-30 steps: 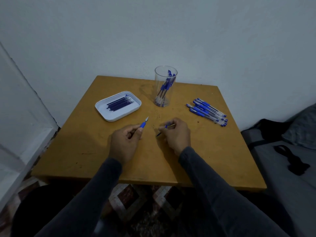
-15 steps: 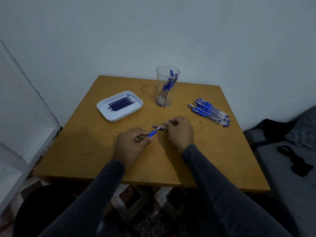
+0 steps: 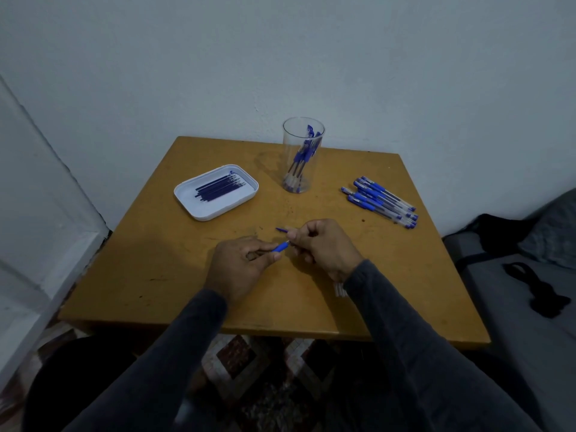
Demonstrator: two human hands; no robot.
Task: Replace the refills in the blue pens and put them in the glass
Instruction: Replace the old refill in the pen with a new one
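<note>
Refilling a blue pen in front of the glass

The left hand (image 3: 240, 263) is pinching the blue pen tip piece (image 3: 280, 246) while the right hand (image 3: 321, 244) is curling round the refill (image 3: 282, 229), both just in front of the glass (image 3: 302, 154). A few pens are already standing in the glass; a pile of pens (image 3: 381, 202) right of it and spare refills in the tray (image 3: 199, 210) left of it are waiting. No writing is legible.

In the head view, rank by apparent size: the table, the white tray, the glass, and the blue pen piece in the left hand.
1. table
2. white tray and glass: look about alike, so unranked; the glass stands farther off
3. blue pen piece, pinched by the left hand
</note>
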